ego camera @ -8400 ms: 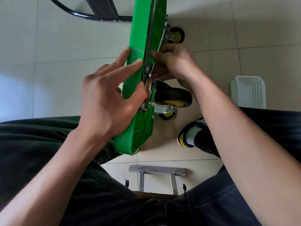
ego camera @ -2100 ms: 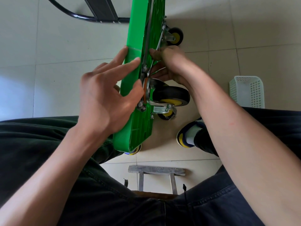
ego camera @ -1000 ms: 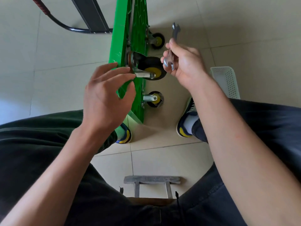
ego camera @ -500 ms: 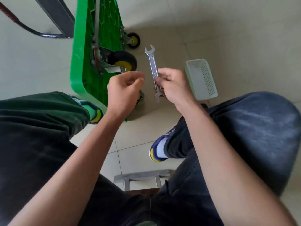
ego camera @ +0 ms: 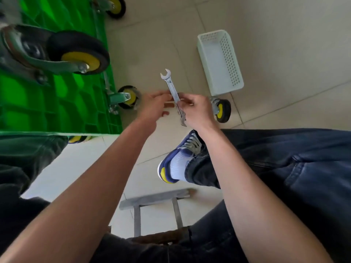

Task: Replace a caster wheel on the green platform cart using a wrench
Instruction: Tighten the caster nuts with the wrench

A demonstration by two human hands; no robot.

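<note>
The green platform cart (ego camera: 22,103) stands on its edge at the left, ribbed underside toward me. A large black and yellow caster wheel (ego camera: 76,52) sits in its metal fork on the underside, with a smaller caster (ego camera: 127,96) lower down. My right hand (ego camera: 195,111) grips a silver open-ended wrench (ego camera: 167,78) by the lower shaft, one jaw pointing up and away. My left hand (ego camera: 152,109) is just left of it, fingers loosely curled with the tips at the wrench's shaft. Both hands hover over the floor, apart from the cart.
A white perforated basket (ego camera: 220,59) lies on the tiled floor to the right. A loose black and yellow caster (ego camera: 223,111) lies just below it. My shoe (ego camera: 178,160) and a small grey stool (ego camera: 152,200) are beneath my arms. Another mounted caster (ego camera: 115,6) shows at the top.
Both hands left the cart's caster mount and came together over the floor. The right hand pulled the wrench away, and the view swung right toward the basket.
</note>
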